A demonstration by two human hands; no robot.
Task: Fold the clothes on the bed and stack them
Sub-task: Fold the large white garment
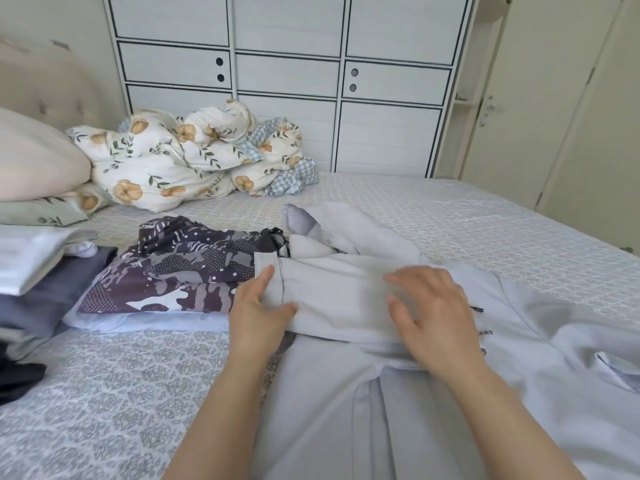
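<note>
A pale grey hooded jacket (346,393) lies spread on the bed in front of me, its hood (332,226) toward the far side. One sleeve (332,292) is folded across the body. My left hand (258,313) holds the sleeve's cuff end, thumb on top and fingers under the edge. My right hand (433,310) presses flat on the sleeve with straight fingers. A dark patterned garment (180,271) lies to the left, over a light blue piece. A stack of folded clothes (38,282) sits at the far left.
The bed (502,223) has a grey patterned cover. A floral duvet (187,157) is bunched at the head end beside pillows (31,157). A white wardrobe (287,64) stands behind the bed. A dark garment (17,379) lies at the left edge.
</note>
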